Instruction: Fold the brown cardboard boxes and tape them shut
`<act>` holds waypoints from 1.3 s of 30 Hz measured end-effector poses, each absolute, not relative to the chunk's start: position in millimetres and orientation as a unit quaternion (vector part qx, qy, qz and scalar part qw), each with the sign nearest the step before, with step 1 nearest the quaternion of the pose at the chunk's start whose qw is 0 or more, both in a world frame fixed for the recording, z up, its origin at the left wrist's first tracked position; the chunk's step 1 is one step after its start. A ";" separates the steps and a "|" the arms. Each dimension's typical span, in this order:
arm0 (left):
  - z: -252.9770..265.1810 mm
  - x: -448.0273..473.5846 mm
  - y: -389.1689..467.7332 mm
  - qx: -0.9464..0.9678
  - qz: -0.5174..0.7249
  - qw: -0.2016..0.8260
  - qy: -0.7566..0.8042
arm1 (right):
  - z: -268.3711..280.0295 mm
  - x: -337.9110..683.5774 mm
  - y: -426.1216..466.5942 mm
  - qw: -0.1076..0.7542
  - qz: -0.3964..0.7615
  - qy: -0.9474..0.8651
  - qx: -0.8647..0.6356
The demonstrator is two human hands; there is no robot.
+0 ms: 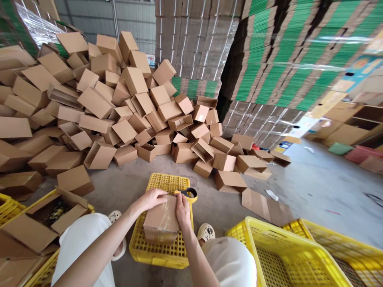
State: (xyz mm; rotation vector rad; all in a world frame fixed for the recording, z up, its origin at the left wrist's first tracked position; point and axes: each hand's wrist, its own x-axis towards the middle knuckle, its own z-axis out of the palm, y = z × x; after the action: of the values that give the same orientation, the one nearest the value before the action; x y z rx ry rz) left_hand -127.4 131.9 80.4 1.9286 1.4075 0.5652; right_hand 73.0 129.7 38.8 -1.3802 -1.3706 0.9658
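Note:
A small cardboard box with clear tape across its top and near side sits on an upturned yellow plastic crate between my knees. My left hand rests on the box's far left top edge, fingers stretched out. Along the far right top edge, my right hand grips the box, with some fingers hidden behind the side. A pair of scissors with black and yellow handles lies on the crate just beyond the box, close to my right fingertips.
Many cardboard boxes are heaped ahead and left. Tall stacks of flattened cartons stand behind. At my left, an open box with dark contents rests on a yellow crate. Yellow crates stand at my right; a flattened carton lies beyond.

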 end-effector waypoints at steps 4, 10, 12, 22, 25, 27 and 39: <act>78.8 -138.7 122.6 0.744 0.205 0.356 0.527 | 38.0 71.8 128.2 0.470 0.392 -0.556 -0.563; 75.7 -146.7 119.0 0.732 0.219 0.384 0.518 | 41.6 71.9 126.7 0.465 0.404 -0.557 -0.557; 74.8 -140.1 124.0 0.726 0.242 0.363 0.531 | 44.7 72.0 127.2 0.462 0.407 -0.559 -0.555; 81.8 -129.4 130.6 0.711 0.246 0.351 0.558 | 54.2 71.2 125.5 0.457 0.417 -0.554 -0.557; 87.4 -133.0 126.6 0.710 0.216 0.374 0.557 | 53.8 70.9 125.1 0.458 0.418 -0.552 -0.557; 89.1 -136.3 123.7 0.711 0.196 0.391 0.551 | 53.2 70.9 124.9 0.459 0.417 -0.553 -0.556; 84.6 -133.0 125.8 0.720 0.230 0.351 0.553 | 55.2 70.9 124.8 0.450 0.411 -0.554 -0.567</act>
State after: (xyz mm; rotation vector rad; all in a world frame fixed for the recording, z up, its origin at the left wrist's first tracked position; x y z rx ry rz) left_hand -133.0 125.8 84.6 1.8633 1.4322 0.5954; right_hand 70.9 124.8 55.2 -1.4018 -1.3705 1.0165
